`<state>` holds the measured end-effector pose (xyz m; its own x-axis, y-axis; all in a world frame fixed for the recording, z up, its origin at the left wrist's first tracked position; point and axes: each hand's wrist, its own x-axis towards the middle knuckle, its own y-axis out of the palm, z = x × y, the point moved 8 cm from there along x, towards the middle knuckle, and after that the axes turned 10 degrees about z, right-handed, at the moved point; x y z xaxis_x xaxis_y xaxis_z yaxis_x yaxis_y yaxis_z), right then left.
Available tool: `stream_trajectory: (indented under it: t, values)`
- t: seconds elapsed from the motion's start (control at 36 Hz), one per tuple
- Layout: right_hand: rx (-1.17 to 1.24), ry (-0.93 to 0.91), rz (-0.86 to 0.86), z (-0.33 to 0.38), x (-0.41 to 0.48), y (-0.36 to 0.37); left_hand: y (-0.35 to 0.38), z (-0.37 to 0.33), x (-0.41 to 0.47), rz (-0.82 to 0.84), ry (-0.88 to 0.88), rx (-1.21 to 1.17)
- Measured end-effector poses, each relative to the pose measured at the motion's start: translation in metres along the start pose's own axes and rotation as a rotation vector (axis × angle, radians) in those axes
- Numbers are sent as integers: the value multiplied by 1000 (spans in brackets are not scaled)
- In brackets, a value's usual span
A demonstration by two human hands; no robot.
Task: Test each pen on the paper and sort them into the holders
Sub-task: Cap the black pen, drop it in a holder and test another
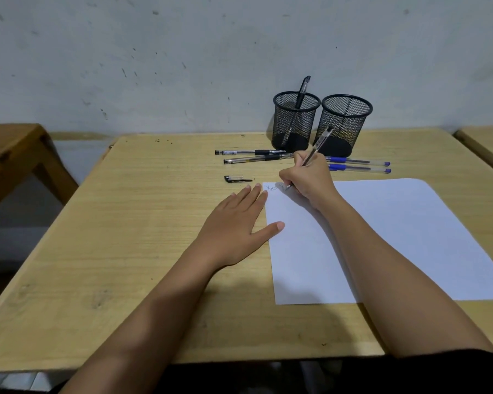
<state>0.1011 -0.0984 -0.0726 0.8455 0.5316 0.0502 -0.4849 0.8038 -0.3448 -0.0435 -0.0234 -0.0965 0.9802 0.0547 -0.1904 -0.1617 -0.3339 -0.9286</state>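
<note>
While the left hand (236,220) lies flat beside the paper (382,240), the right hand (308,180) grips a pen (316,146).

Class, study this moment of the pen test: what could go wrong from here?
The loose cap lies apart from the pen in the right hand, so it may be forgotten. The left hand rests mostly off the paper, touching just its edge, so the sheet could slip.

Single head cam, above and behind left hand (236,223) and right hand (308,180), facing forward-down, close; wall (182,66) beyond them.
</note>
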Motion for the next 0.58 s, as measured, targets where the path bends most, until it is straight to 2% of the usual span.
stream_trajectory:
  t: [0.42,0.58]
  values:
    - [32,-17,-6,5,-3,-1,-2,-1,-1,-8,-1,-2]
    - [51,-56,-69,8,-8,-5,-1,-1,-1,-8,0,-7]
